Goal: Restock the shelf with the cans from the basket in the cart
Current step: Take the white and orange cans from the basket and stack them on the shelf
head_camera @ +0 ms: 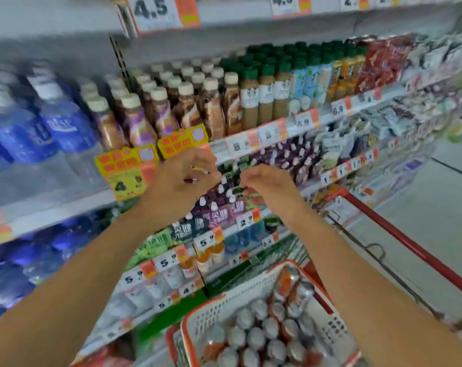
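Several cans (256, 337) with silver tops and orange-red sides stand packed in a white basket (240, 295) with an orange rim, at the bottom of the view. The basket sits in a red-framed cart (399, 234). Both of my hands are raised in front of the middle shelf (251, 215), which holds purple and green spouted pouches. My left hand (182, 176) has its fingers curled, and I see no can in it. My right hand (267, 186) is curled too, its fingertips right at a green pouch; the blur hides whether it pinches anything.
Above the hands a shelf carries rows of coffee and milk-tea bottles (198, 102). Blue water bottles (39, 123) fill the left bay. Yellow and orange price tags (129, 165) hang on the shelf edges. Grey aisle floor (436, 207) lies to the right of the cart.
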